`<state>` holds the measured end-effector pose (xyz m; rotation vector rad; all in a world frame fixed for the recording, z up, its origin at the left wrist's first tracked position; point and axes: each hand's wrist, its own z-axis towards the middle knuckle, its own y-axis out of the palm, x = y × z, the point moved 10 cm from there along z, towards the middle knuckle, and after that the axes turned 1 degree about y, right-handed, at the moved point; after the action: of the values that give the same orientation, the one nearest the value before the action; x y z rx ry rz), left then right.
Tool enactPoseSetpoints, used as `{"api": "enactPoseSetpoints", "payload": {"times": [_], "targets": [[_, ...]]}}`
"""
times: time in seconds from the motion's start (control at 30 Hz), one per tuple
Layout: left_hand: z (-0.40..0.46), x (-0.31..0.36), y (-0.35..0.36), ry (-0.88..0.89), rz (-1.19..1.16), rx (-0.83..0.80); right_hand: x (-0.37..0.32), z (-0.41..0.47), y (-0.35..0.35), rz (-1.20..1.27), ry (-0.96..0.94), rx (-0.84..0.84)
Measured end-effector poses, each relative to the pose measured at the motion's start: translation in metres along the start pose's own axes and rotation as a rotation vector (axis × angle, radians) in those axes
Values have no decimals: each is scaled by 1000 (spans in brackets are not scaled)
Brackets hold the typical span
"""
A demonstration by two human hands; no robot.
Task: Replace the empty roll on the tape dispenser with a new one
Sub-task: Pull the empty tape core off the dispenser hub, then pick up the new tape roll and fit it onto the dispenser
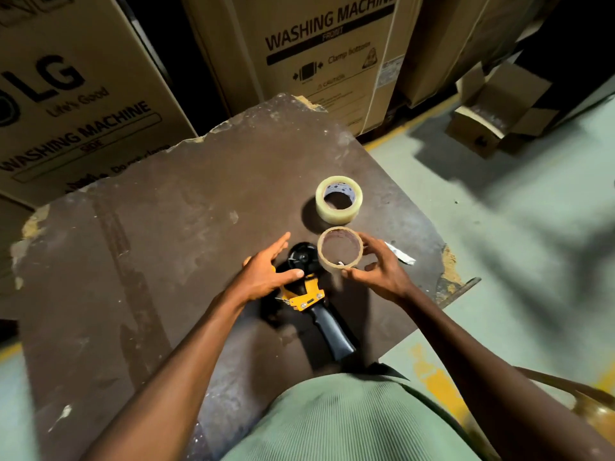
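Empty core is off dispenser, gripped by right hand; left hand is spread open on dispenser; new roll not yet fitted.

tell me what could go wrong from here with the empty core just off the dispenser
1. The tape dispenser lies on its side with the left hand resting close to its yellow front end; if a cutting blade sits there, fingers could catch it.
2. The right hand holds the empty core right beside the new tape roll; setting it down carelessly might knock the roll toward the table edge.
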<state>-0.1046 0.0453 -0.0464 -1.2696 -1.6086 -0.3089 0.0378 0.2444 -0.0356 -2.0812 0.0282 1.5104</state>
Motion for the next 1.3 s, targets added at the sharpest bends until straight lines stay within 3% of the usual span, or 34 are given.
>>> {"api": "enactPoseSetpoints", "payload": {"times": [0.33,0.5,0.87,1.17,1.3], "targets": [[-10,-4,-9,25,47,170,72,-81,-99,-92,190,281],[-15,3,-5,14,63,177,112,-92,-110,-264,271,260],[-22,6,-3,4,56,204,102,-112,-115,-455,362,278],[-40,16,-21,67,98,450,3,-110,-70,-349,-24,492],[-54,12,-27,82,-25,513,-36,-98,-27,-300,-75,423]]}}
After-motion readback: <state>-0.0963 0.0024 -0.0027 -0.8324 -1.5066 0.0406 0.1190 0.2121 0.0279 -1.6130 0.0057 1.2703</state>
